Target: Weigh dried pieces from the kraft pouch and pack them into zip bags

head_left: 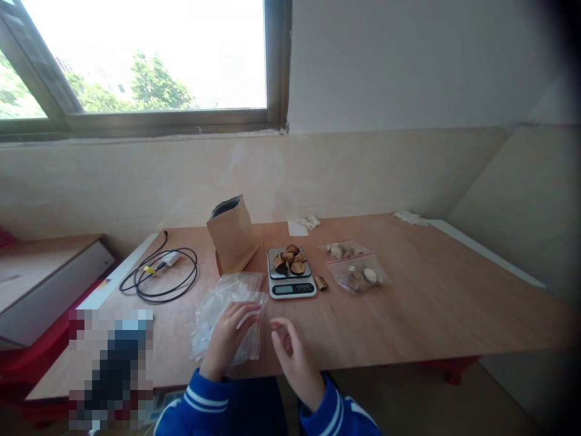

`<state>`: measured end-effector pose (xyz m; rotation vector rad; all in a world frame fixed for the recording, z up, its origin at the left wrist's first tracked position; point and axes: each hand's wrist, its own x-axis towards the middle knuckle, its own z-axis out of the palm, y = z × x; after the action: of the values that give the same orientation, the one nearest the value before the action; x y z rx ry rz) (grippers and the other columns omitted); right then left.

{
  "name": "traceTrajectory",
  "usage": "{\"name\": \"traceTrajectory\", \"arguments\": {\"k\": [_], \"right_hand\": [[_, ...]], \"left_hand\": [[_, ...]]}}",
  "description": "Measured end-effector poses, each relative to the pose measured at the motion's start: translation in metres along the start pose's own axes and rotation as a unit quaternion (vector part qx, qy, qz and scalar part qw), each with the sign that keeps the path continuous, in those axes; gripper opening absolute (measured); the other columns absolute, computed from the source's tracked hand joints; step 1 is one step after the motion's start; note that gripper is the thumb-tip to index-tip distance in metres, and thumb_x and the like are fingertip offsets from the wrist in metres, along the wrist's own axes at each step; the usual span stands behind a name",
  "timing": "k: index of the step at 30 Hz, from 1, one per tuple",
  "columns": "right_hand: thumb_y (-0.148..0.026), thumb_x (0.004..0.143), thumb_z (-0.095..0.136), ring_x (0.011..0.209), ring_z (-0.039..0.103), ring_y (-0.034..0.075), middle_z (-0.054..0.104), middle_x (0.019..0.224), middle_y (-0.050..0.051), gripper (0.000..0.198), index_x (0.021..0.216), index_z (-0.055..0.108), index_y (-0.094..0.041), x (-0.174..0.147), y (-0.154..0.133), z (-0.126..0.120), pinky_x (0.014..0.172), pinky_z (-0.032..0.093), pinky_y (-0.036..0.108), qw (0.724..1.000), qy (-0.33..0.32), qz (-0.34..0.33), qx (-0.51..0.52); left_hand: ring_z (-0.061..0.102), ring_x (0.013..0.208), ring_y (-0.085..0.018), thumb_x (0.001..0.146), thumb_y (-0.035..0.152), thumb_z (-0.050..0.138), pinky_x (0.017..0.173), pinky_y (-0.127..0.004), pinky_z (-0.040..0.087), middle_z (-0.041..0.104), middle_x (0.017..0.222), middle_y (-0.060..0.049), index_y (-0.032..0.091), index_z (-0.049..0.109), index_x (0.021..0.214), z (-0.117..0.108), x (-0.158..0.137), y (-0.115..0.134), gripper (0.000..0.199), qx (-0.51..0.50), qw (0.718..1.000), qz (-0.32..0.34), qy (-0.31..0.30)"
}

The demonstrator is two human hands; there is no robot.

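My left hand (232, 332) lies over a pile of clear zip bags (213, 307), fingers stretched to the right, with a gap between thumb and forefinger. To the right of the bags, above the table's front edge, my right hand (290, 351) is loosely curved, its thumb and fingers apart and nothing visible between them. Beyond both hands stands a white kitchen scale (293, 292), its display facing me. Dried brown slices (290, 260) are heaped on its plate. One more rolled dried slice (321, 283) rests on the table beside the scale.
An open brown paper pouch (232, 235) stands behind the bags. Two filled zip bags (361, 275) with pale and brown pieces lie right of the scale. At left are a coiled black cable (158, 297) and a pixelated area. Crumpled white paper (308, 223) lies near the wall.
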<state>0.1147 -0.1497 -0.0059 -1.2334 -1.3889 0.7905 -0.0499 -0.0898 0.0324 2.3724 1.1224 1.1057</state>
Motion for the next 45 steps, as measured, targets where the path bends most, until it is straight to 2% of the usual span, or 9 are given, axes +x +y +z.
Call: {"name": "traceTrajectory", "arguments": {"k": [3,11,16,19,22,26,31,40,45], "right_hand": [[-0.047,0.086,0.053,0.072,0.056,0.016,0.058,0.104,0.008,0.042,0.118,0.048,-0.02,0.017,-0.005,0.007,0.064,0.048,0.03,0.995,0.048,0.06,0.065],[-0.059,0.082,0.053,0.062,0.051,0.014,0.057,0.07,0.001,0.041,0.081,0.057,-0.018,0.05,0.002,-0.04,0.057,0.042,0.026,0.986,-0.057,0.096,0.12],[-0.055,0.089,0.043,0.094,0.058,0.021,0.061,0.103,0.008,0.043,0.113,0.055,-0.021,0.066,0.019,-0.08,0.082,0.048,0.036,0.997,-0.069,-0.01,-0.032],[-0.05,0.086,0.05,0.113,0.05,0.027,0.056,0.117,0.013,0.044,0.118,0.051,-0.02,0.095,0.034,-0.09,0.099,0.039,0.045,0.979,0.03,-0.088,-0.182],[-0.046,0.085,0.051,0.121,0.046,0.029,0.051,0.126,0.017,0.049,0.125,0.045,-0.018,0.13,0.052,-0.092,0.103,0.036,0.049,0.952,0.041,-0.13,-0.273],[-0.044,0.084,0.054,0.129,0.04,0.03,0.044,0.135,0.019,0.06,0.134,0.038,-0.014,0.163,0.071,-0.087,0.105,0.035,0.048,0.939,0.003,-0.126,-0.32],[-0.039,0.081,0.057,0.121,0.048,0.03,0.052,0.128,0.021,0.063,0.133,0.039,-0.008,0.173,0.079,-0.082,0.101,0.038,0.044,0.937,-0.029,-0.098,-0.334],[-0.034,0.079,0.059,0.093,0.056,0.025,0.066,0.097,0.009,0.029,0.103,0.059,-0.017,0.165,0.072,-0.088,0.082,0.042,0.038,0.939,0.031,-0.08,-0.332],[-0.034,0.077,0.058,0.077,0.057,0.02,0.066,0.083,0.005,0.022,0.09,0.06,-0.017,0.164,0.06,-0.09,0.072,0.043,0.032,0.971,0.057,-0.052,-0.228]], "left_hand": [[0.062,0.1,-0.02,0.086,0.023,0.058,0.086,-0.036,0.051,0.069,0.106,-0.006,0.025,0.066,0.108,0.002,0.01,0.024,0.023,-0.039,0.997,0.015,0.061],[0.065,0.089,-0.018,0.087,0.027,0.057,0.081,-0.032,0.05,0.071,0.092,-0.003,0.021,0.068,0.093,0.02,0.043,0.025,0.014,-0.142,0.939,-0.084,0.3],[0.066,0.088,-0.019,0.086,0.037,0.056,0.079,-0.033,0.05,0.071,0.094,-0.006,0.019,0.067,0.092,0.033,0.073,0.008,0.021,-0.164,0.935,-0.097,0.3],[0.065,0.096,-0.021,0.089,0.039,0.051,0.084,-0.037,0.049,0.07,0.1,-0.009,0.017,0.063,0.092,0.049,0.084,-0.001,0.025,-0.201,0.891,-0.078,0.399],[0.065,0.095,-0.021,0.091,0.04,0.046,0.083,-0.038,0.049,0.069,0.1,-0.009,0.017,0.059,0.093,0.067,0.086,-0.012,0.026,-0.234,0.843,-0.094,0.475],[0.064,0.093,-0.02,0.09,0.042,0.045,0.081,-0.036,0.048,0.067,0.098,-0.009,0.018,0.057,0.096,0.08,0.081,-0.024,0.027,-0.239,0.826,-0.14,0.49],[0.063,0.088,-0.02,0.091,0.046,0.042,0.08,-0.036,0.048,0.065,0.095,-0.01,0.016,0.056,0.097,0.084,0.076,-0.027,0.033,-0.199,0.853,-0.144,0.46],[0.062,0.084,-0.018,0.091,0.045,0.04,0.083,-0.035,0.046,0.065,0.091,-0.007,0.018,0.056,0.099,0.085,0.074,-0.028,0.033,-0.19,0.869,-0.138,0.435],[0.062,0.09,-0.02,0.092,0.044,0.04,0.083,-0.036,0.046,0.065,0.093,-0.008,0.017,0.057,0.1,0.085,0.072,-0.032,0.033,-0.19,0.875,-0.147,0.42]]}}
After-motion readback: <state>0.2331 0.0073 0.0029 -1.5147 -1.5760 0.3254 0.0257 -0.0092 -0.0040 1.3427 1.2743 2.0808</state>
